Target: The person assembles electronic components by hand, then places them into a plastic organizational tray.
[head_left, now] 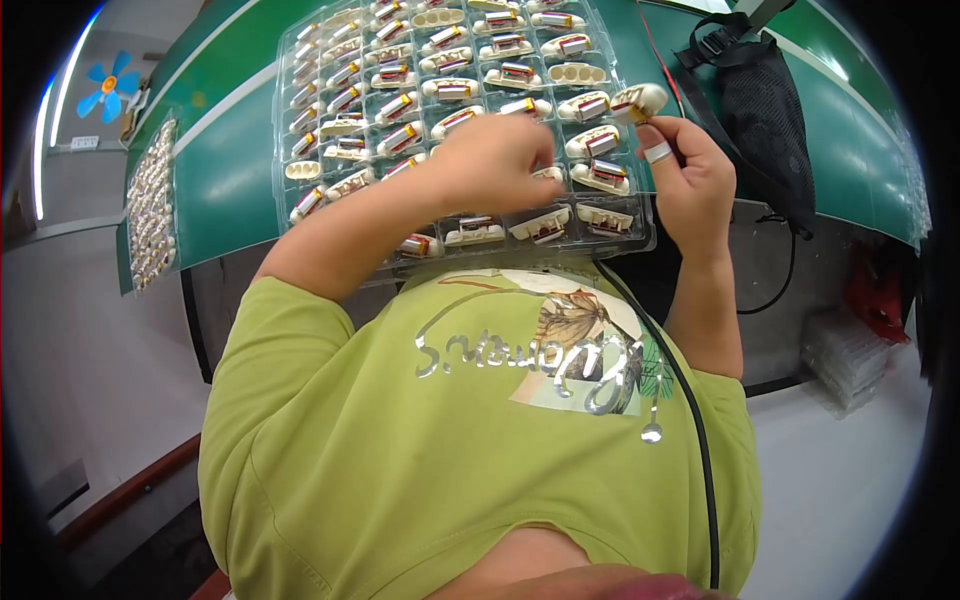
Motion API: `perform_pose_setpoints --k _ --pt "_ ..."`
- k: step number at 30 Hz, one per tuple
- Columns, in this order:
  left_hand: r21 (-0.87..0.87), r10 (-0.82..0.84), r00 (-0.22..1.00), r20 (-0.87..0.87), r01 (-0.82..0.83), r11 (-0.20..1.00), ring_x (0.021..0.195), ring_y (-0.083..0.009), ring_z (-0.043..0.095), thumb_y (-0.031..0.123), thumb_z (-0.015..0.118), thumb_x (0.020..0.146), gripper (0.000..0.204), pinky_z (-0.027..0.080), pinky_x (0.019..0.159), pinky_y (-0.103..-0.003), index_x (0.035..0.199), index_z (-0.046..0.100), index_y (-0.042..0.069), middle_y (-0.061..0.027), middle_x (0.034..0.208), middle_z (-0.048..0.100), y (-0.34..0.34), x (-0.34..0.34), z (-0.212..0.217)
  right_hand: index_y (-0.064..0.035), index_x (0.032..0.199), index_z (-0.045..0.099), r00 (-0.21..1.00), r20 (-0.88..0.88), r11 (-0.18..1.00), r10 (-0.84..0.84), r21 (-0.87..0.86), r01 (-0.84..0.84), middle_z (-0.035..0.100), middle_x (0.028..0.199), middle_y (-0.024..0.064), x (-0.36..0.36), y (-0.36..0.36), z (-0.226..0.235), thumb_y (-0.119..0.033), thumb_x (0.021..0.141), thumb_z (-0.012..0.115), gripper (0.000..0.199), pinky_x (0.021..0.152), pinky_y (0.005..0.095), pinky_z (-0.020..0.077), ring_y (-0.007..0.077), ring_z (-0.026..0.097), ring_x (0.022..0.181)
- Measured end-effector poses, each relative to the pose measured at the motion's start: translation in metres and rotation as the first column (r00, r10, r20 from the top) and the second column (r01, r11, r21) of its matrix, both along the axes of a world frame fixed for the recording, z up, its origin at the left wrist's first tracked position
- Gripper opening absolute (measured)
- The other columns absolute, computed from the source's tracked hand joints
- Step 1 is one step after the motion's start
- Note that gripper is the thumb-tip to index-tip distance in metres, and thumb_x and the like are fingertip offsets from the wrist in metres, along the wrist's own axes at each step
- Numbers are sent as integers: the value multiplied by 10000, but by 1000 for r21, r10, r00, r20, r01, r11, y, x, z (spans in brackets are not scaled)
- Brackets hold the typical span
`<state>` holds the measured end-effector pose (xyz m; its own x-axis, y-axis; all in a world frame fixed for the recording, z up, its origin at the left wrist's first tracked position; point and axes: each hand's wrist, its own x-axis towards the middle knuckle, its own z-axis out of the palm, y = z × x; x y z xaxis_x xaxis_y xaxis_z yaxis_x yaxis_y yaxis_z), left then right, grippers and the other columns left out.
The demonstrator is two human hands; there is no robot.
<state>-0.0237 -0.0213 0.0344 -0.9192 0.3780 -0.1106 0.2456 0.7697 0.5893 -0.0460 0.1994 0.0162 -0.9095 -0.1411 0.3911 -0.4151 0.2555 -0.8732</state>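
At the tray's right edge, my right hand [695,175] pinches a white plastic shell [645,97] with a small silver and yellow battery in it. A white band is wrapped around one finger of this hand. My left hand [490,165] hovers over the middle of the clear plastic tray [645,215], its fingers curled in and slightly blurred. Whatever those fingers hold, if anything, is hidden. Rows of similar shells fill the tray, most bearing a battery and red wiring; a white shell piece [578,74] near the upper right shows no battery.
The tray lies on a green tabletop [225,130]. A black mesh bag [765,120] with straps sits on the right, beside a thin red cable [665,60]. Another filled tray [152,205] stands at the far left. Stacked clear trays [845,360] are low on the right.
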Motion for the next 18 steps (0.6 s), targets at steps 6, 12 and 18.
perform_pose_setpoints --k 6,12,18 --pt "-306 -180 982 -49 157 939 849 -305 598 220 701 710 192 480 712 -423 781 643 52 -106 813 611 2 10 2 -24 866 649 930 -367 981 34 190 39 614 723 97 1 -7 4 31 727 699 157 540 305 438 242 576 604" --pt "-86 -142 979 -149 130 988 828 -295 590 161 705 693 157 481 716 -400 763 627 44 -96 793 600 -9 9 -7 -18 865 650 925 -376 975 54 219 32 617 720 94 3 -4 6 -1 752 694 123 531 295 432 223 584 606" --pt "667 -37 850 526 -385 637 755 -204 672 54 692 731 307 553 700 -287 1011 570 20 -128 897 663 -30 -14 -13 7 892 653 970 176 985 165 13 -170 622 727 28 3 0 3 -140 917 598 159 554 258 432 83 553 643"
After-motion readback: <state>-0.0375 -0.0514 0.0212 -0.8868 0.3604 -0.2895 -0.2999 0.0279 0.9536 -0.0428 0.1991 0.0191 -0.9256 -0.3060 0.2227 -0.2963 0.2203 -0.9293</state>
